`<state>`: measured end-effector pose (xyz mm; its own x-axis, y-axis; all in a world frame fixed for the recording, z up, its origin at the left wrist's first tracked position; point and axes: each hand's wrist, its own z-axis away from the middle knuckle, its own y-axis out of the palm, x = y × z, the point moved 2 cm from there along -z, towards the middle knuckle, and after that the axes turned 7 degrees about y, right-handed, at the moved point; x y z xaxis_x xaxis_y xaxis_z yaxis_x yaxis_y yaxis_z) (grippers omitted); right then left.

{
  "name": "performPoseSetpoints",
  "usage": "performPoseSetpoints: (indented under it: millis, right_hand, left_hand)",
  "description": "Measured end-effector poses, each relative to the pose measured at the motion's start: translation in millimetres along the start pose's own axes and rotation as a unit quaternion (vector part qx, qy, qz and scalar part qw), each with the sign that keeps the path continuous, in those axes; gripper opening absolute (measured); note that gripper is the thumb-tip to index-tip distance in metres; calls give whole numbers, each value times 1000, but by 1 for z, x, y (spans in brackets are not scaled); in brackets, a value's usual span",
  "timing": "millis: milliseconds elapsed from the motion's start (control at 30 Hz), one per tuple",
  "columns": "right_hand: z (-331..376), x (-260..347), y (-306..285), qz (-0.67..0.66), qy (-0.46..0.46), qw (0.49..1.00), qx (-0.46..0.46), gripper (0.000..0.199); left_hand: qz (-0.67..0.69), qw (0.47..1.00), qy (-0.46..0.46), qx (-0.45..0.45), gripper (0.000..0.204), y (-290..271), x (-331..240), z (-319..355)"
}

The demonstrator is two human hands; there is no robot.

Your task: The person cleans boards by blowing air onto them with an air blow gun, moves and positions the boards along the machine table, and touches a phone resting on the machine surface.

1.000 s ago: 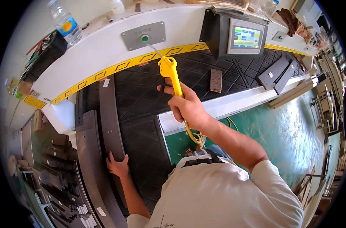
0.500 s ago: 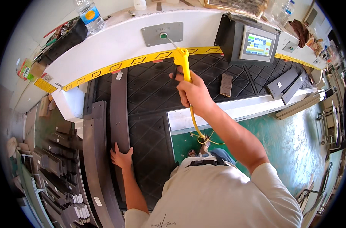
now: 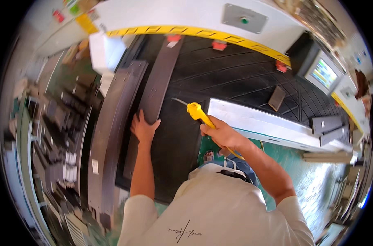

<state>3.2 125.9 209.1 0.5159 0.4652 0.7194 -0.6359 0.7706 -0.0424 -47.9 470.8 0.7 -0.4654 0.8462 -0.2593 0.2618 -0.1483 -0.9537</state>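
My right hand [image 3: 224, 133] is wrapped around the handle of a yellow air blow gun [image 3: 196, 111]. The gun's thin metal nozzle points up and left above the black table mat, apart from the board. Spread over a long dark-brown board [image 3: 161, 80], my left hand [image 3: 144, 129] lies with its thumb out past the right edge. A white label sits at the board's far end. To the left of that board, longer dark panels [image 3: 112, 123] lie side by side with small holes near their far end.
A white machine beam with a yellow stripe [image 3: 153, 30] and red blocks [image 3: 219, 45] crosses the far side. A control screen [image 3: 323, 73] hangs at the right. Near it lie a small brown piece [image 3: 277, 98] and grey panels [image 3: 333, 130]. Racked boards [image 3: 61, 151] stand at the left.
My right hand has brought the blow gun back from the green button on the beam, down towards me. The view has swung left, and my left hand still rests on the board.
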Motion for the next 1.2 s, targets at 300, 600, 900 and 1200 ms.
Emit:
performPoseSetpoints:
  millis: [300, 600, 900, 1200]
  right_hand:
    - [-15, -33, 54, 362, -103, 896, 236, 58]
    - [-10, -35, 61, 330, -131, 884, 303, 57]
    - [50, -108, -135, 23, -35, 979, 200, 55]
    - [155, -256, -171, -378, 35, 925, -5, 38]
  left_hand:
    - [49, 998, 32, -35, 111, -75, 67, 138]
    - [25, 996, -77, -30, 121, -73, 140, 214]
    - [259, 958, 92, -85, 47, -13, -76, 84]
    - [508, 749, -33, 425, 34, 107, -450, -23]
